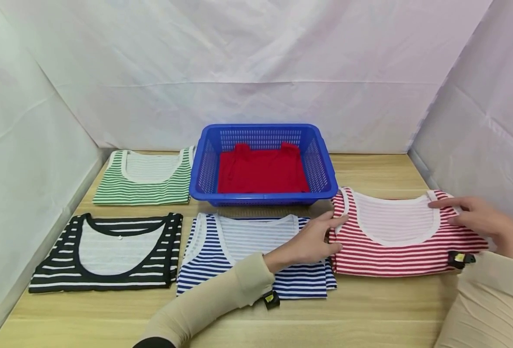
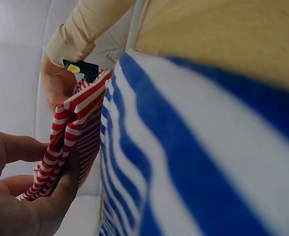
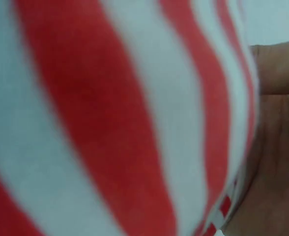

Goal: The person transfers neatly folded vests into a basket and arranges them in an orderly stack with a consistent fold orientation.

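A folded red-and-white striped tank top [image 1: 391, 258] lies at the right of the table, held at both sides. My left hand [image 1: 315, 240] pinches its left edge. The left wrist view shows the folded layers [image 2: 61, 140] between thumb and fingers. At the other end, my right hand [image 1: 484, 217] grips the right side, with fingers over the top near the shoulder strap. Striped cloth [image 3: 120, 113] fills most of the right wrist view and hides much of that hand. Under my left forearm is a folded blue-and-white striped tank top [image 1: 256, 275].
A blue plastic basket [image 1: 263, 197] at the back holds folded red clothing [image 1: 263, 171]. To its left lies a folded green-striped tank top [image 1: 141, 191], and nearer, a black-and-white striped one [image 1: 108, 280]. White cloth walls [image 1: 256, 58] enclose the wooden table [image 1: 369, 314].
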